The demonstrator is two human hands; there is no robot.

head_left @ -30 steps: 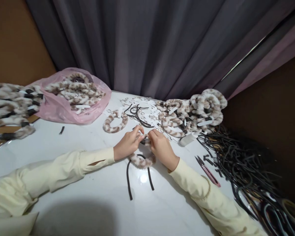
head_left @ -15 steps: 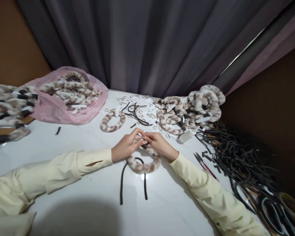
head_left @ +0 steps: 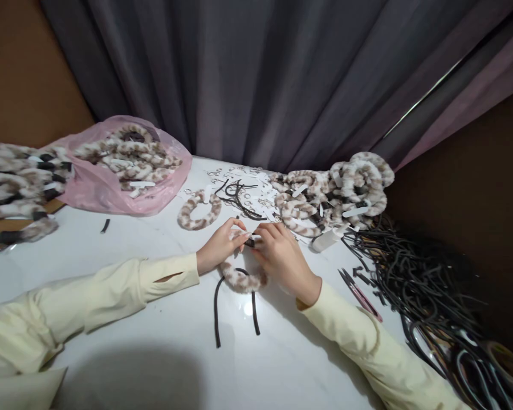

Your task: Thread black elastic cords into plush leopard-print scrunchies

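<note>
A furry ring (head_left: 244, 281), white with brown spots, is held up between my two hands just above the white table. My left hand (head_left: 222, 246) pinches its far side from the left, next to a short black section (head_left: 249, 242) of the ring. From the right, my right hand (head_left: 285, 259) is closed over the other side of that black section; its fingertips are partly hidden. Beneath the ring a bent black cord (head_left: 216, 312) lies on the table with both ends toward me.
Another furry ring (head_left: 199, 210) lies beyond my left hand, near loose black cords (head_left: 239, 199). A pink bag (head_left: 162, 196) of furry rings stands at left. To the right are a furry pile (head_left: 359, 179), white bottle (head_left: 328, 239), pink-handled snips (head_left: 361, 296) and a black cord heap (head_left: 414, 273).
My right hand has turned and now covers more of the ring's right side. The black section shows more clearly between my hands. The whole view has shifted slightly.
</note>
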